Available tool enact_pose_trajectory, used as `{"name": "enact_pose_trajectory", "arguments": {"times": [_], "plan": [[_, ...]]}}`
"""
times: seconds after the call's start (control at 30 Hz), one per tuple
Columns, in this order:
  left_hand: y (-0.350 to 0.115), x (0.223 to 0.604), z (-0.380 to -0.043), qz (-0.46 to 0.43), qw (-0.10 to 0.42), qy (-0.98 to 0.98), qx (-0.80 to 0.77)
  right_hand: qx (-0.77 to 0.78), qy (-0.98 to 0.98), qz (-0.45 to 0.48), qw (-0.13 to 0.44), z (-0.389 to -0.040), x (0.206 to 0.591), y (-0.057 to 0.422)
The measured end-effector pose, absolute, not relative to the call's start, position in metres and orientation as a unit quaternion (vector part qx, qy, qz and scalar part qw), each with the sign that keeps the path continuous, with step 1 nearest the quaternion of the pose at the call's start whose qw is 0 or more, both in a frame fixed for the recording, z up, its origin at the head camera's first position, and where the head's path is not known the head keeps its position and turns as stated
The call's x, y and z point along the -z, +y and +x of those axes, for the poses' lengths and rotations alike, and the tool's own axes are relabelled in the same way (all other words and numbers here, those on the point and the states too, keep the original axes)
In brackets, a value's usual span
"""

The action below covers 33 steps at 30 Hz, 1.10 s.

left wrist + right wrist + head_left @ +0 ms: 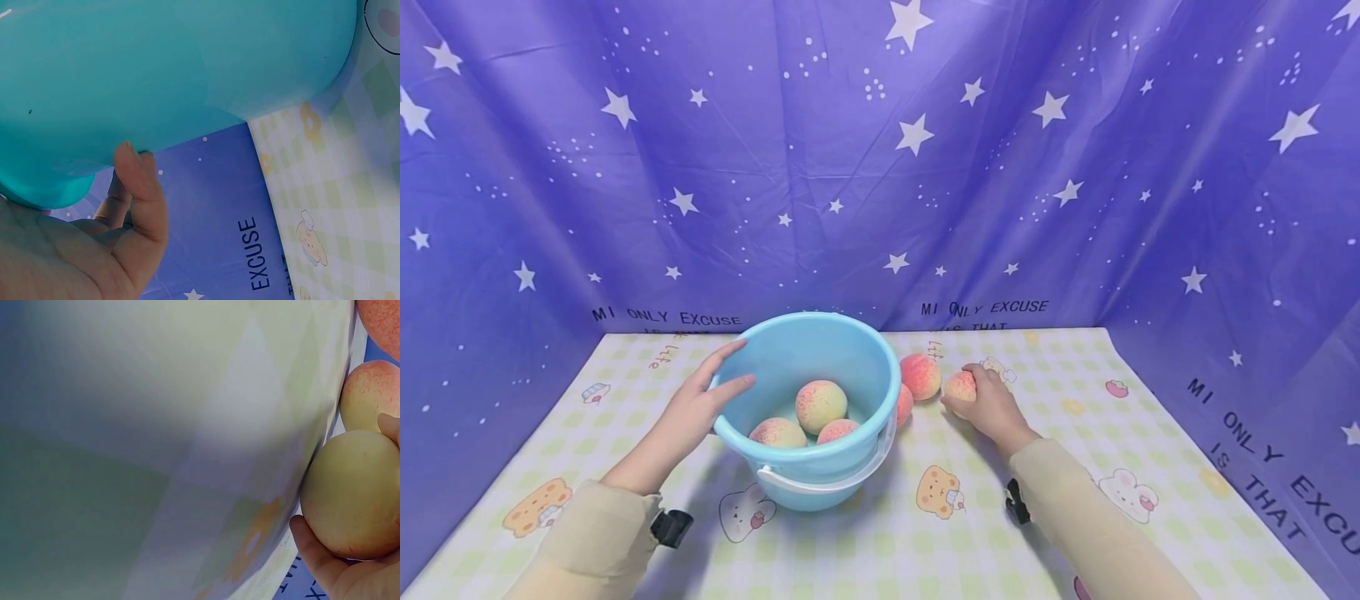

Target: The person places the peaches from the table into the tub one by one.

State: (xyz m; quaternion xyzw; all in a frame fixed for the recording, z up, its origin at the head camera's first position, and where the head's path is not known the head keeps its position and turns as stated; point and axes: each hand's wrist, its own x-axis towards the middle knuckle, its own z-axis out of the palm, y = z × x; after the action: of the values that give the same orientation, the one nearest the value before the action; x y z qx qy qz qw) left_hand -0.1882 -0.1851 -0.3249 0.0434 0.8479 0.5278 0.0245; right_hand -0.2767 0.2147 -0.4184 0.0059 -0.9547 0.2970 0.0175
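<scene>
1. The left hand [688, 408] is gripping the blue bucket [808, 350] by its rim.
2. The right hand [996, 410] is wrapping its fingers round a peach [959, 388], right of the bucket.
3. It is probably feeling light and firm; opposite sides are likely offering purchase.

There are one light-blue bucket [846, 354], one white handle [823, 487], six visible peaches [822, 406] (three inside, three outside), one left hand [694, 407], one right hand [996, 408], two sleeves [598, 527].
</scene>
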Motion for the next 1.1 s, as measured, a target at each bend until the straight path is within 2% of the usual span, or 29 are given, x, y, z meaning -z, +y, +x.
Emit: {"name": "enact_pose_trajectory", "arguments": {"times": [1.1], "plan": [[-0.184,0.323,-0.188,0.042,0.026,0.847,-0.529,-0.304,-0.951,0.037,0.054,-0.267,0.401,0.205]]}}
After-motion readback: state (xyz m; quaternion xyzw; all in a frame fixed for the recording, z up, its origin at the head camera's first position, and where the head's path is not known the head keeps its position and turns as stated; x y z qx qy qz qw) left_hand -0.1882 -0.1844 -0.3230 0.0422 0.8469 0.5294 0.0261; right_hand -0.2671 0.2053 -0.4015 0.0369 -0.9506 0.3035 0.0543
